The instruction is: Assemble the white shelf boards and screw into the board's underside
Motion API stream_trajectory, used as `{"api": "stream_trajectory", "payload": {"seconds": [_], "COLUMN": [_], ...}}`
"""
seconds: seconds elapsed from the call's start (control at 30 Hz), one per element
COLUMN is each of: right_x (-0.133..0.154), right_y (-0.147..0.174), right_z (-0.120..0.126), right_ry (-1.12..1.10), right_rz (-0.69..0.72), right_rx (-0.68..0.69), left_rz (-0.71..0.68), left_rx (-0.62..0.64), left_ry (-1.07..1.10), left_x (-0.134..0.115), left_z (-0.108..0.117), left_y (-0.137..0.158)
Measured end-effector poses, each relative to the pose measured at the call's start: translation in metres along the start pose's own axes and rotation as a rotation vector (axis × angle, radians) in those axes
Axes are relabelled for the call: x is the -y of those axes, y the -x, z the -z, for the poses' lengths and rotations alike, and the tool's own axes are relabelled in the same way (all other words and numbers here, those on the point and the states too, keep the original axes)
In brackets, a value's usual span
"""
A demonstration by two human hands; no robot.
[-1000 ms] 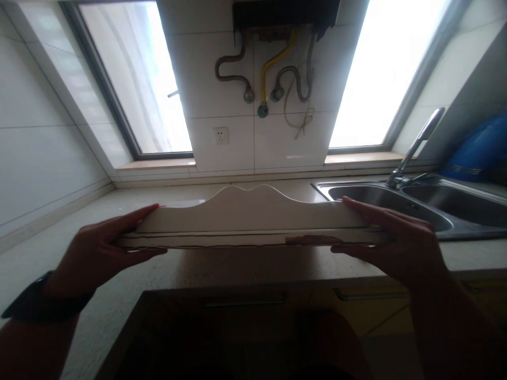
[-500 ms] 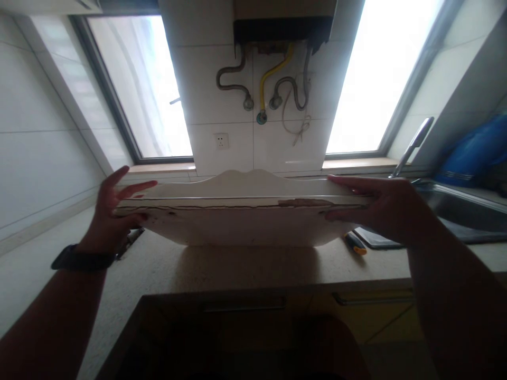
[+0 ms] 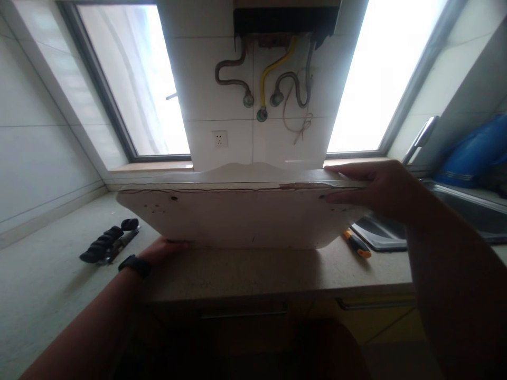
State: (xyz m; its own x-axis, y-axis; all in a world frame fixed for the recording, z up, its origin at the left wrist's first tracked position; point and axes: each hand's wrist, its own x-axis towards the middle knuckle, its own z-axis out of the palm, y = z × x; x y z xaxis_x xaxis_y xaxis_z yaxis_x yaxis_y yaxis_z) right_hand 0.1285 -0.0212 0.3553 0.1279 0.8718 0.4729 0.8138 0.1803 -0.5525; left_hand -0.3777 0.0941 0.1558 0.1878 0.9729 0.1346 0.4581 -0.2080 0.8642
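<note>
A white board [image 3: 245,216] with a wavy far edge, a cracked brown line along its near rim and small holes in its face stands tilted on the countertop. My right hand [image 3: 370,182] grips its upper right edge, thumb on the near face and fingers over the top. My left hand [image 3: 164,250] is at the lower left edge, where the board meets the counter; most of its fingers are hidden behind or under the board. A black watch band [image 3: 135,265] is on the left wrist.
A black-handled tool [image 3: 105,244] lies on the countertop [image 3: 253,272] at left. An orange-and-black handled tool [image 3: 357,244] lies right of the board, beside the metal sink [image 3: 455,206] with its faucet [image 3: 422,137]. A blue bag-like item [image 3: 475,153] is behind the sink. Hoses [image 3: 273,68] hang on the wall.
My left hand has left the board's upper left edge and moved down to its lower left edge. The board's face shows more now; my right hand keeps its grip.
</note>
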Motion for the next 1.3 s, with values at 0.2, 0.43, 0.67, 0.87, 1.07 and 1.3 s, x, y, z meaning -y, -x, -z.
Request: {"api": "stream_trajectory", "payload": {"seconds": [0.2, 0.43, 0.67, 0.87, 1.07, 1.3], "right_x": [-0.011, -0.01, -0.009, 0.003, 0.009, 0.014], "right_y": [-0.025, -0.03, -0.015, -0.005, -0.015, -0.038], "right_z": [-0.004, -0.014, -0.02, -0.014, -0.008, -0.005], "right_ry": [0.036, 0.021, -0.023, -0.027, 0.134, 0.158], "right_rz": [0.189, 0.117, 0.15, 0.011, 0.025, 0.058], "right_rx": [-0.051, -0.143, -0.25, -0.269, -0.18, -0.021], "left_rz": [0.086, 0.071, 0.102, 0.095, 0.106, 0.149], "left_rx": [0.082, 0.065, 0.003, 0.012, 0.064, 0.092], "left_ry": [0.078, 0.159, 0.207, 0.212, 0.198, 0.261], "left_x": [-0.005, -0.001, 0.018, 0.019, 0.011, 0.016], "left_z": [-0.006, -0.007, -0.009, -0.009, -0.007, -0.004], "left_y": [-0.003, 0.002, 0.002, 0.012, 0.013, 0.013]}}
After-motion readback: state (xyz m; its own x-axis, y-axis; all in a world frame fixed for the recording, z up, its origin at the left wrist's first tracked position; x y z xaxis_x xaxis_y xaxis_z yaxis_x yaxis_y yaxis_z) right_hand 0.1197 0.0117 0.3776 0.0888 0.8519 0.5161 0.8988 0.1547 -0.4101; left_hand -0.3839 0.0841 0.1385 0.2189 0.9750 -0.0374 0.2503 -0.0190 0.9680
